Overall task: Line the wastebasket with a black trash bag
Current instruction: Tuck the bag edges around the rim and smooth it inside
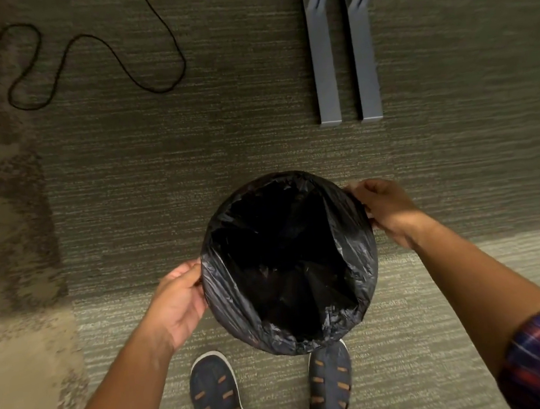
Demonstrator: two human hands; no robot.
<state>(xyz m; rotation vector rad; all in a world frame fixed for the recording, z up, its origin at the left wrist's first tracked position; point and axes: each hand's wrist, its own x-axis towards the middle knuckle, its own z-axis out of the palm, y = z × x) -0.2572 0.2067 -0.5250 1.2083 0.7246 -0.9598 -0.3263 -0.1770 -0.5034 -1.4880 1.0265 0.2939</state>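
Note:
A round wastebasket stands on the carpet just ahead of my feet, and the black trash bag (pixel 229 305) covers it entirely, hanging inside and folded over the whole rim, so no bare basket shows. My left hand (pixel 180 300) grips the folded bag edge at the basket's left side. At the upper right side of the rim my right hand (pixel 387 208) pinches the bag edge.
Two grey metal furniture legs (pixel 343 63) lie on the carpet beyond the basket, to the right. A black cable (pixel 91 36) snakes across the floor at the far left. My two dark shoes (pixel 215 393) stand right behind the basket.

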